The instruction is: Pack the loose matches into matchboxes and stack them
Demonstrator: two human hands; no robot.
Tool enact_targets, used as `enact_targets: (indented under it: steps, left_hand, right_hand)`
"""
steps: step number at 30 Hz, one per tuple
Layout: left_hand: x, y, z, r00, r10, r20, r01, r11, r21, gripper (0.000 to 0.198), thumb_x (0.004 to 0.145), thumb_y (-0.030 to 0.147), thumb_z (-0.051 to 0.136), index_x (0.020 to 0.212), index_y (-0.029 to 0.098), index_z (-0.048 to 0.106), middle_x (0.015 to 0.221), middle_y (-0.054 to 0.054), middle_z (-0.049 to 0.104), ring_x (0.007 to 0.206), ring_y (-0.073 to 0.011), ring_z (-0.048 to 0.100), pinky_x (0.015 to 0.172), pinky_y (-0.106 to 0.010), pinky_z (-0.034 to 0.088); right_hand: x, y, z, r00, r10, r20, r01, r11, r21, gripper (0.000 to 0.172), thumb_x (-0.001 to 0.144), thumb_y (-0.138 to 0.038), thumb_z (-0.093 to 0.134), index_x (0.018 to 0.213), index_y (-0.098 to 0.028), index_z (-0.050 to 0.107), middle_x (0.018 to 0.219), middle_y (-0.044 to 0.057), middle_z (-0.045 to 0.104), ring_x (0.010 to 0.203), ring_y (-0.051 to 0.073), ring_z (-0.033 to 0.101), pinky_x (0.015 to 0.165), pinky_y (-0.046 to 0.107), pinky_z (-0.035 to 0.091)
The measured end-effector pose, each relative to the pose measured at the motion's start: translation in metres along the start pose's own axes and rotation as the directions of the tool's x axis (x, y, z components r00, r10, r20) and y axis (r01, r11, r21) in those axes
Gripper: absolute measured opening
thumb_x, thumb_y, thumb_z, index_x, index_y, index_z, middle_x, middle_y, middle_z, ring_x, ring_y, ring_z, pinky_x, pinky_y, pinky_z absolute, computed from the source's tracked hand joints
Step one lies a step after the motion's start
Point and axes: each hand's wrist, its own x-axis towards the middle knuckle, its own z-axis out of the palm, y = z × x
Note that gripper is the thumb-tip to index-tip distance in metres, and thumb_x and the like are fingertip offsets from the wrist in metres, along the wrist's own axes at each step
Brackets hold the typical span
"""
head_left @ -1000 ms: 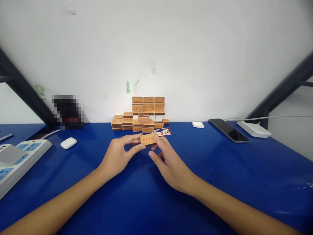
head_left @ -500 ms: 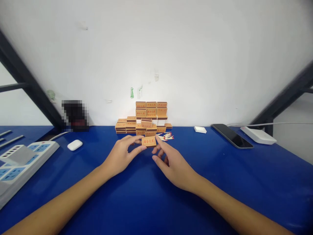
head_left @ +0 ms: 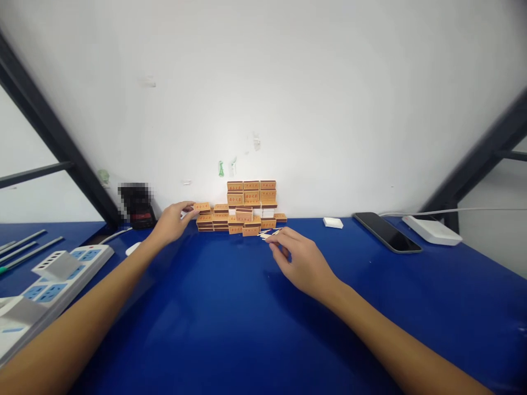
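Observation:
My left hand (head_left: 171, 222) pinches a small orange matchbox (head_left: 201, 207) between thumb and fingers. It is at the top of the low left stack of matchboxes (head_left: 205, 225); whether it rests on it I cannot tell. A taller pile of matchboxes (head_left: 251, 197) stands beside it, with one box (head_left: 244, 215) jutting forward at a tilt. My right hand (head_left: 302, 260) hovers with loosely bent fingers, a small gap between thumb and index, and no held object showing. Loose matches (head_left: 267, 235) lie behind its fingertips, their heads hidden by the hand.
On the blue table (head_left: 230, 323) lie a phone (head_left: 387, 232), a white box-like device (head_left: 432, 230) with a cable, and a small white block (head_left: 332, 223) at the right. A power strip (head_left: 51, 291), a partly covered white case (head_left: 132, 248) and thin rods (head_left: 31, 252) are at the left.
My left hand has carried the matchbox leftward and back, from in front of the pile to the left stack. My right hand has left the box and its fingers are more curled. The view has shifted slightly.

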Motion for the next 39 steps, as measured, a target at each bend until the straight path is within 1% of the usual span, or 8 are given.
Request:
enact_targets:
  steps: [11, 17, 20, 24, 28, 31, 35, 39]
  left_hand:
    - [0.014, 0.009, 0.015, 0.998, -0.017, -0.064, 0.019, 0.999, 0.040, 0.042, 0.090, 0.051, 0.063, 0.108, 0.016, 0.077, 0.101, -0.011, 0.081, 0.093, -0.0276, 0.074, 0.089, -0.038, 0.055]
    - [-0.023, 0.045, 0.006, 0.985, 0.009, -0.173, 0.012, 0.993, 0.121, 0.042, 0.094, 0.050, 0.059, 0.116, 0.017, 0.073, 0.111, -0.013, 0.078, 0.106, -0.0333, 0.069, 0.099, -0.046, 0.051]
    - [-0.055, 0.073, 0.008, 0.984, 0.153, -0.089, -0.144, 0.985, 0.100, 0.035, 0.096, 0.047, 0.060, 0.115, 0.020, 0.073, 0.109, -0.009, 0.077, 0.106, -0.0303, 0.069, 0.099, -0.043, 0.052]
    - [-0.081, 0.094, 0.020, 0.939, 0.344, 0.006, -0.343, 0.938, -0.041, 0.038, 0.100, 0.043, 0.059, 0.130, 0.021, 0.067, 0.113, -0.008, 0.075, 0.108, -0.0259, 0.069, 0.100, -0.040, 0.052]
    - [-0.086, 0.089, 0.031, 0.938, 0.346, -0.011, -0.345, 0.933, -0.104, 0.031, 0.105, 0.041, 0.052, 0.118, 0.022, 0.072, 0.107, -0.008, 0.076, 0.102, -0.0248, 0.069, 0.096, -0.040, 0.054]
    - [-0.088, 0.083, 0.032, 0.955, 0.297, 0.003, -0.293, 0.944, -0.154, 0.032, 0.103, 0.044, 0.056, 0.122, 0.023, 0.071, 0.106, -0.007, 0.076, 0.102, -0.0250, 0.070, 0.095, -0.039, 0.055]
    - [-0.092, 0.083, 0.033, 0.952, 0.299, 0.066, -0.281, 0.939, -0.199, 0.031, 0.102, 0.043, 0.057, 0.122, 0.026, 0.072, 0.106, -0.005, 0.076, 0.103, -0.0251, 0.070, 0.094, -0.039, 0.056]
    - [-0.095, 0.086, 0.037, 0.942, 0.322, 0.092, -0.296, 0.928, -0.225, 0.029, 0.102, 0.040, 0.058, 0.122, 0.025, 0.072, 0.103, -0.005, 0.077, 0.103, -0.0244, 0.069, 0.094, -0.039, 0.056]
  right_hand:
    - [0.002, 0.007, -0.002, 1.000, 0.015, 0.022, -0.014, 0.998, -0.056, 0.022, 0.099, -0.015, 0.050, 0.103, -0.019, 0.072, 0.097, 0.007, 0.070, 0.077, 0.019, 0.064, 0.073, 0.032, 0.049]
    - [0.008, 0.030, -0.010, 0.987, 0.160, -0.014, -0.158, 0.959, -0.234, 0.022, 0.099, -0.020, 0.052, 0.103, -0.020, 0.074, 0.097, 0.007, 0.072, 0.078, 0.020, 0.066, 0.071, 0.032, 0.047]
    - [0.011, 0.054, -0.019, 0.944, 0.329, -0.011, -0.303, 0.857, -0.418, 0.022, 0.097, -0.021, 0.054, 0.104, -0.020, 0.075, 0.105, 0.009, 0.075, 0.088, 0.022, 0.069, 0.071, 0.031, 0.046]
    - [0.010, 0.086, -0.036, 0.887, 0.461, -0.036, -0.402, 0.730, -0.552, 0.020, 0.094, -0.020, 0.057, 0.100, -0.019, 0.076, 0.106, 0.011, 0.075, 0.093, 0.026, 0.069, 0.071, 0.032, 0.045]
    - [0.008, 0.111, -0.056, 0.842, 0.522, -0.137, -0.491, 0.635, -0.597, 0.025, 0.097, -0.025, 0.054, 0.104, -0.016, 0.076, 0.107, 0.015, 0.073, 0.095, 0.029, 0.067, 0.074, 0.036, 0.045]
    - [0.004, 0.126, -0.065, 0.820, 0.544, -0.175, -0.523, 0.590, -0.615, 0.028, 0.098, -0.026, 0.054, 0.112, -0.014, 0.075, 0.110, 0.016, 0.070, 0.101, 0.030, 0.064, 0.079, 0.037, 0.046]
    - [0.000, 0.142, -0.066, 0.840, 0.532, -0.110, -0.473, 0.616, -0.630, 0.024, 0.097, -0.022, 0.057, 0.110, -0.016, 0.077, 0.111, 0.016, 0.067, 0.109, 0.030, 0.059, 0.090, 0.037, 0.044]
    - [0.002, 0.145, -0.069, 0.860, 0.508, -0.048, -0.427, 0.663, -0.615, 0.023, 0.098, -0.018, 0.055, 0.100, -0.013, 0.078, 0.105, 0.018, 0.066, 0.107, 0.031, 0.058, 0.093, 0.039, 0.044]
